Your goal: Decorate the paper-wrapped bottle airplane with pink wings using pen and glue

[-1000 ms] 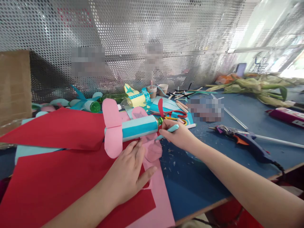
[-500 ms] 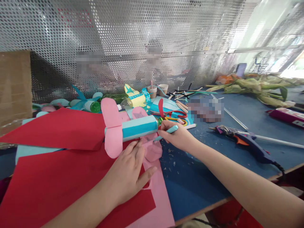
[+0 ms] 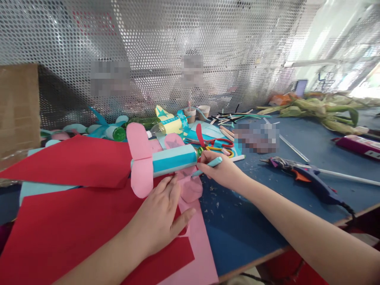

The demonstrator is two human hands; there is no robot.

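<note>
Bottle plane [image 3: 174, 160], paper-wrapped: long axis crosswise, just beyond left hand [image 3: 160, 215] (palm down, thumb spread wide); neck end [image 3: 200, 152] nearest right hand [image 3: 221, 168], which pinches light-blue pen [image 3: 215, 161].

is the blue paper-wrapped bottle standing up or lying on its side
On its side: the blue paper-wrapped bottle stretches lengthwise across the picture, its green end toward the right hand.

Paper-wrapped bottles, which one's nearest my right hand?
The light-blue bottle with a darker band; its neck is beside your right hand, while the yellow-wrapped bottle and others lie farther back.
</note>
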